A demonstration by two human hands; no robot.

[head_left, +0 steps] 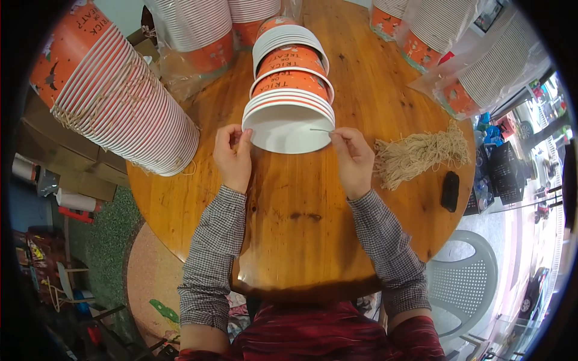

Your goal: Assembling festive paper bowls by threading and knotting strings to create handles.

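A row of nested orange paper buckets (293, 83) with white rims lies on its side on the table, the nearest mouth facing me. My left hand (233, 159) is closed at the left edge of the nearest white-lined bucket (283, 139), its thumb and fingers pinching the rim. At the right edge of that rim, my right hand (354, 162) is closed in a pinch on a thin grey metal rod (319, 130). The rod's free end points left across the bucket's mouth. Whether its other end passes through the bucket wall is hidden by my fingers.
A bundle of tan twine (424, 155) lies to the right, near a small black object (450, 191). At left leans a tall bucket stack (129, 99) draped with twine strands. Plastic-wrapped bucket stacks (195, 36) stand at the back. A grey plastic chair (462, 283) is beside the round wooden table (289, 240).
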